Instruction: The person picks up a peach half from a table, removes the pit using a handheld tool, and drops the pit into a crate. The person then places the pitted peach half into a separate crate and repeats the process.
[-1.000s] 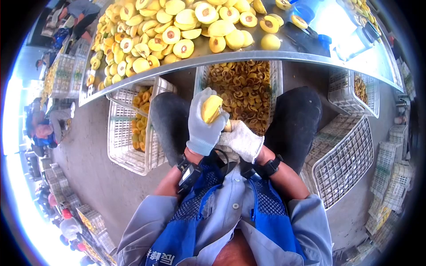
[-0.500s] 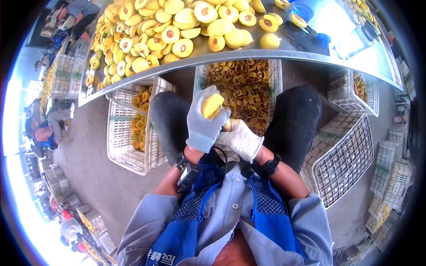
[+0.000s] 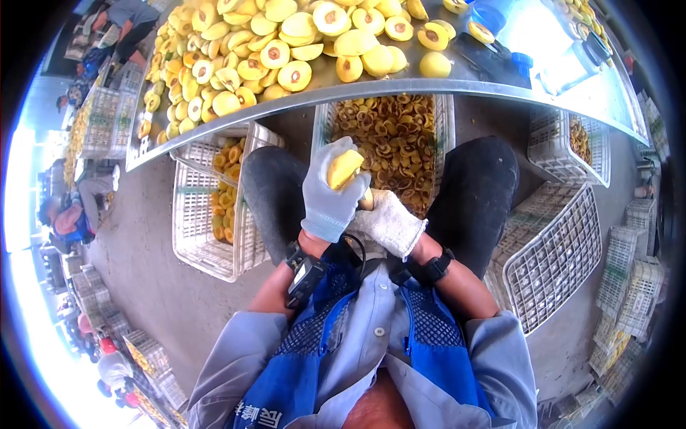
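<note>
My left hand, in a pale blue-grey glove, is closed around a yellow peach half held above my lap. My right hand, in a white knit glove, presses in from the right against the fruit and grips a small tool with a wooden handle; its working end is hidden behind the left hand. Both hands sit between my knees, over a white crate of peach pits on the floor.
A metal table heaped with halved yellow peaches spans the top. A white crate with peach halves stands at left; empty crates lie at right. Other people sit at far left.
The hands have stayed in nearly the same place; the peach half has turned slightly in the left hand. The person at far left has shifted.
</note>
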The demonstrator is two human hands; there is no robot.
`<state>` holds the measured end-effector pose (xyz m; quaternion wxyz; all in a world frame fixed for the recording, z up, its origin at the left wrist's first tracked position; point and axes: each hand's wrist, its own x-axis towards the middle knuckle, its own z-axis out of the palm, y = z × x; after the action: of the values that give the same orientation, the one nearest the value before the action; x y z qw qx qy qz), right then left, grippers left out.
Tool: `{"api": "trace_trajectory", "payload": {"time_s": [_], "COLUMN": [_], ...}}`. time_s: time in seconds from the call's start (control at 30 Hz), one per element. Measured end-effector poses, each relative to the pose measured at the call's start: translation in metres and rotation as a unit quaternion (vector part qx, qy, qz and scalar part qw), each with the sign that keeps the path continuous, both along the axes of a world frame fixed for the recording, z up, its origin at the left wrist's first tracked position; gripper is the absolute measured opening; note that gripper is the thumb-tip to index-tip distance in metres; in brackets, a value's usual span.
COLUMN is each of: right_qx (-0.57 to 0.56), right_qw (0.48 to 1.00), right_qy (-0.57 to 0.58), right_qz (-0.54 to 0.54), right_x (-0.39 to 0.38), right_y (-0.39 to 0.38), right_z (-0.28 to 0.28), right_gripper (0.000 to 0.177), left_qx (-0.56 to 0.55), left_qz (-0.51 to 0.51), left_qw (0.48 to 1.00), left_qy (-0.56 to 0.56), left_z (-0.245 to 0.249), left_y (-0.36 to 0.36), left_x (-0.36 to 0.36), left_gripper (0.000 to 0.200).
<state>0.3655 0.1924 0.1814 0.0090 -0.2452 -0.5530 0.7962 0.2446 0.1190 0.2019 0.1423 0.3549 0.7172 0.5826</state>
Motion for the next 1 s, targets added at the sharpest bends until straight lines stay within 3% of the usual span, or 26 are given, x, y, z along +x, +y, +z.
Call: {"api": "trace_trajectory", "payload": {"time_s": [0.2,0.33,0.47,0.57,0.67,0.77,0.87,1.0], "right_qx": [-0.116,-0.039,0.055,0.003,-0.067,-0.038,0.028,0.109], "right_qw": [0.993,0.998,0.998,1.000,0.998,0.999,0.999,0.991], "right_qy": [0.012,0.045,0.029,-0.007,-0.001,0.006,-0.024,-0.079], "right_qz": [0.011,-0.007,-0.010,-0.003,-0.023,-0.002,0.003,0.027], "right_x": [0.005,0.004,0.000,0.000,-0.002,-0.002,-0.002,-0.002], "right_y": [0.002,0.001,0.006,0.008,0.004,0.003,0.002,0.008], "right_z": [0.005,0.005,0.007,0.013,0.013,0.001,0.001,0.029], "right_gripper": [0.022,0.023,0.023,0.021,0.016,0.013,0.012,0.016], "left_qx": [0.014,0.015,0.009,-0.017,-0.164,-0.167,-0.138,-0.095], "left_qz": [0.002,-0.012,-0.062,-0.104,-0.091,-0.066,-0.042,-0.043], "left_qw": [1.000,1.000,0.989,0.968,0.982,0.983,0.989,0.993], "left_qy": [0.018,0.020,-0.132,-0.228,0.018,0.037,-0.035,-0.046], "left_z": [-0.005,-0.011,0.000,0.008,0.037,0.040,0.031,0.018], "left_y": [0.001,0.000,0.000,-0.001,0.001,0.004,0.003,0.000], "left_x": [-0.001,-0.002,-0.011,-0.023,-0.024,-0.021,-0.016,-0.014], "left_gripper": [0.054,0.057,0.060,0.063,0.066,0.065,0.056,0.051]}}
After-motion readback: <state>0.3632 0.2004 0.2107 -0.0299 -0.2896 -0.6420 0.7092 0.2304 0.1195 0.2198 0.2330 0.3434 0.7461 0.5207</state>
